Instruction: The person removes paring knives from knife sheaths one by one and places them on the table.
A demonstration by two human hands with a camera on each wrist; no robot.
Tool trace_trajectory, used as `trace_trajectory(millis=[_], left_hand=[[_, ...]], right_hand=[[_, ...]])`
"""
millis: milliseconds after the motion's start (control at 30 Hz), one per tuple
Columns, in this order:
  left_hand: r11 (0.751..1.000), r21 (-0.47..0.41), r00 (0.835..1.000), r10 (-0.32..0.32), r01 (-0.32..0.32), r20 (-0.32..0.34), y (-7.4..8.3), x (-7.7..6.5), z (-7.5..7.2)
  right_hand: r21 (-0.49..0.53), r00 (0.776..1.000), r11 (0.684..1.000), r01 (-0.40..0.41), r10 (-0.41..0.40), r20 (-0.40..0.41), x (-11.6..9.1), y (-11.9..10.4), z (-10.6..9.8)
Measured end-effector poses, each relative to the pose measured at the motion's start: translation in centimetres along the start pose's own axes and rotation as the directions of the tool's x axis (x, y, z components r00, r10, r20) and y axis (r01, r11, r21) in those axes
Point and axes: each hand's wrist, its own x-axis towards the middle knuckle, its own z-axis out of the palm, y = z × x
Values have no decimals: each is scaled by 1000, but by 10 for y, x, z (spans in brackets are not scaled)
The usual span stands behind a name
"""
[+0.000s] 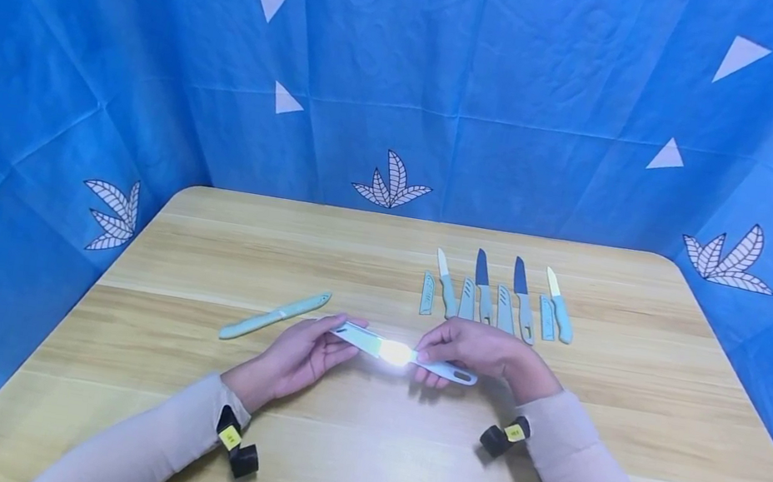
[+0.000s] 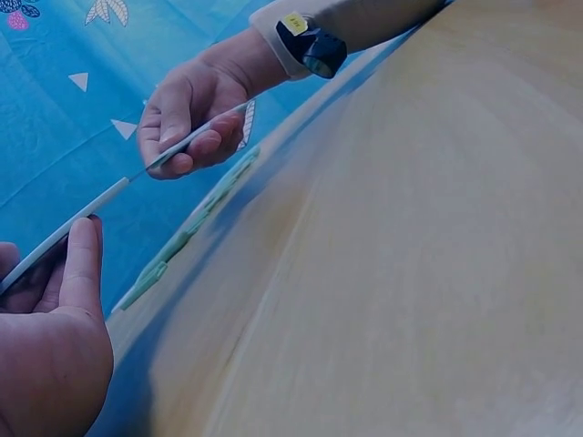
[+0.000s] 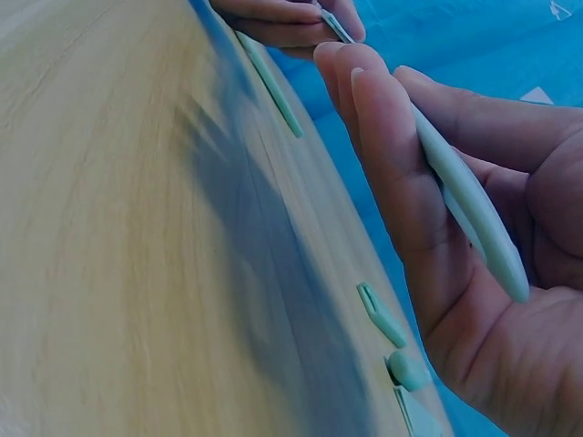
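My left hand (image 1: 298, 358) pinches a pale green blade sheath (image 1: 356, 336) between thumb and fingers. My right hand (image 1: 472, 346) grips the light handle (image 1: 458, 375) of a knife, thumb against fingers. Sheath and knife are in line above the table, with a bright glare over the blade between the hands. In the left wrist view a short stretch of thin blade (image 2: 138, 174) shows between the sheath's mouth and the right fingers; the rest appears to be inside the sheath. The handle (image 3: 474, 209) lies across the right palm in the right wrist view.
A green knife in its sheath (image 1: 274, 316) lies on the wooden table (image 1: 352, 455) left of the hands. At the back right lie several unsheathed knives, some with dark blades (image 1: 483, 266) and some pale (image 1: 553, 281), with sheaths (image 1: 428, 293) beside them. A blue patterned cloth (image 1: 414, 68) hangs behind.
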Motion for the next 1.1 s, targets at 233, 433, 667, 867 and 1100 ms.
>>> trace_trajectory(millis=[233, 433, 667, 867, 1100], left_hand=[[1000, 14, 1000, 5, -5, -13, 2, -1, 0], [1000, 10, 1000, 9, -9, -12, 3, -1, -1], [1000, 5, 1000, 14, -14, -20, 3, -2, -2], [1000, 10, 999, 21, -21, -38, 5, -2, -2], [999, 31, 998, 32, -30, -51, 7, -2, -3]], right_hand=[[1, 1000, 1000, 14, -14, 11, -1, 2, -2], [7, 1000, 1000, 26, -26, 8, -2, 2, -2], [2, 1000, 1000, 20, -20, -7, -5, 1, -1], [-13, 1000, 1000, 25, -25, -2, -7, 0, -2], [-21, 1000, 999, 24, -24, -6, -9, 0, -4]])
